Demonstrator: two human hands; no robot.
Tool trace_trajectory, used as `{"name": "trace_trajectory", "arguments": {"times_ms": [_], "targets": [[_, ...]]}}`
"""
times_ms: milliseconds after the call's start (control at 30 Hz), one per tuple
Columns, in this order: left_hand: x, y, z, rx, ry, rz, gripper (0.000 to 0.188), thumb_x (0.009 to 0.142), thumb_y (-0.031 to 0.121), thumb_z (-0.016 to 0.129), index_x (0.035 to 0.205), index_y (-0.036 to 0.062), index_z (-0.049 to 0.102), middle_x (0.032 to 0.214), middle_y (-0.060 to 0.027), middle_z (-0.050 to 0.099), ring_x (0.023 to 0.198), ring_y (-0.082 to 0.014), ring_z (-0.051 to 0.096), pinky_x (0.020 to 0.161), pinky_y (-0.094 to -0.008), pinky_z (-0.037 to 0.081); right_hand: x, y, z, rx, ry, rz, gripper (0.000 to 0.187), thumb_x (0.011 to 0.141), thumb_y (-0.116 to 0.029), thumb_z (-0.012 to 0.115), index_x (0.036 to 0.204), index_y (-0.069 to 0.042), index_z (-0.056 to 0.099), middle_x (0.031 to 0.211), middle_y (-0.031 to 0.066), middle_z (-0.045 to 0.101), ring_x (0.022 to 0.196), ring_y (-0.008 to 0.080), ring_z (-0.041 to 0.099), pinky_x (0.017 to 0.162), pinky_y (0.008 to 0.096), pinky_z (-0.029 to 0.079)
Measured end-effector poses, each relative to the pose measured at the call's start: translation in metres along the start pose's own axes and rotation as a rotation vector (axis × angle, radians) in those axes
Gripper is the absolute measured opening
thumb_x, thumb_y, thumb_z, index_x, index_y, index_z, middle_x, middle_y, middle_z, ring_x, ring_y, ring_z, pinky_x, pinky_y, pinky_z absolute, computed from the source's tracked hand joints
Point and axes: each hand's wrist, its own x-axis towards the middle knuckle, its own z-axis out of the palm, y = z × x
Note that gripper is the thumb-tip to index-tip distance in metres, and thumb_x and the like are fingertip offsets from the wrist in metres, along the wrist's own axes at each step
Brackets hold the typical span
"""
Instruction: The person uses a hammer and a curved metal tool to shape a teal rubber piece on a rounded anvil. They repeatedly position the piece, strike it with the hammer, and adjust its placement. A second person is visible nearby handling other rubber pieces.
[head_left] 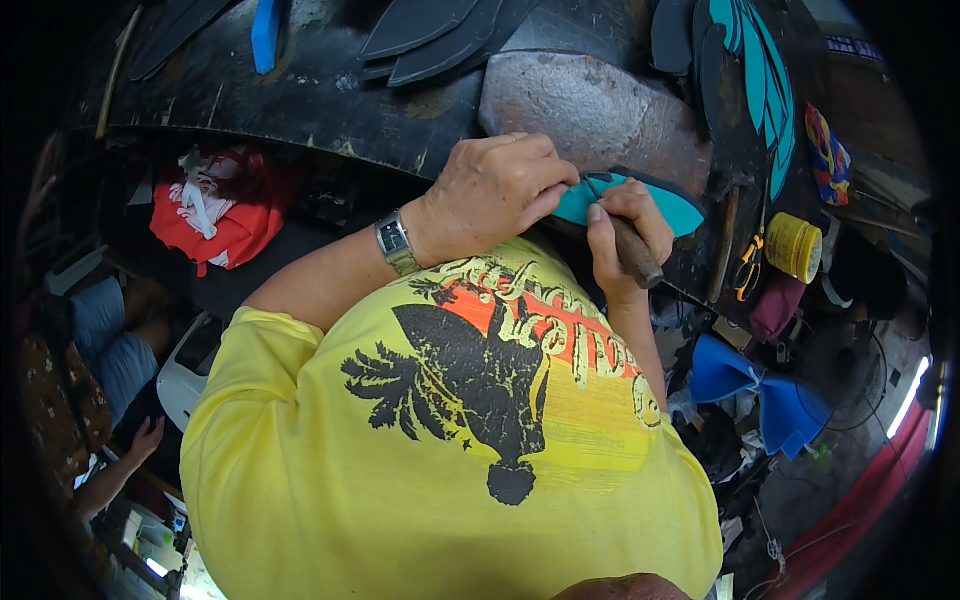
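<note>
Grips a wooden-handled tool (637, 255) in right hand (640, 222), pinches teal piece (677, 209) with left hand (492, 190); beside grey slab (600, 105), near dark cut-outs (713, 90), scissors (748, 267), yellow tub (793, 247).

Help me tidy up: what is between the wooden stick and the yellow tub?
In the head view, a pair of orange-handled scissors sits between the wooden stick and the yellow tub.
</note>
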Motion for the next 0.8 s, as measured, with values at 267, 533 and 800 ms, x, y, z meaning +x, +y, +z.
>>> {"name": "trace_trajectory", "arguments": {"times_ms": [267, 533, 800], "targets": [[-0.001, -0.001, 0.003, 0.022, 0.003, 0.01, 0.014, 0.085, 0.015, 0.076, 0.097, 0.0087, 0.074, 0.09, -0.0053, 0.066, 0.085, -0.0231, 0.069, 0.072, -0.0348, 0.057, -0.002, 0.0, -0.001, 0.05, 0.017, 0.04, 0.012, 0.076, 0.005, 0.07, 0.083, 0.0, 0.061, 0.075, 0.0124, 0.063, 0.064, 0.0227, 0.06, 0.06, 0.0324, 0.047], [0.0, 0.0, 0.003, 0.031, -0.01, 0.017, 0.016, 0.085, 0.017, 0.077, 0.098, 0.0079, 0.074, 0.091, -0.0057, 0.067, 0.086, -0.0236, 0.069, 0.072, -0.0356, 0.057, 0.001, -0.001, -0.002, 0.065, -0.018, 0.029, 0.011, 0.077, 0.004, 0.07, 0.083, 0.0, 0.062, 0.075, 0.012, 0.064, 0.064, 0.0219, 0.061, 0.06, 0.032, 0.048], [-0.005, 0.007, -0.008, -0.009, -0.069, -0.133, 0.016, 0.087, 0.012, 0.076, 0.101, 0.0062, 0.075, 0.09, -0.0078, 0.07, 0.077, -0.0255, 0.071, 0.069, -0.035, 0.057, 0.002, -0.001, 0.001, -0.027, -0.03, 0.001, 0.013, 0.075, 0.004, 0.071, 0.081, -0.001, 0.061, 0.073, 0.0123, 0.063, 0.062, 0.0247, 0.061, 0.059, 0.0331, 0.048]]}}
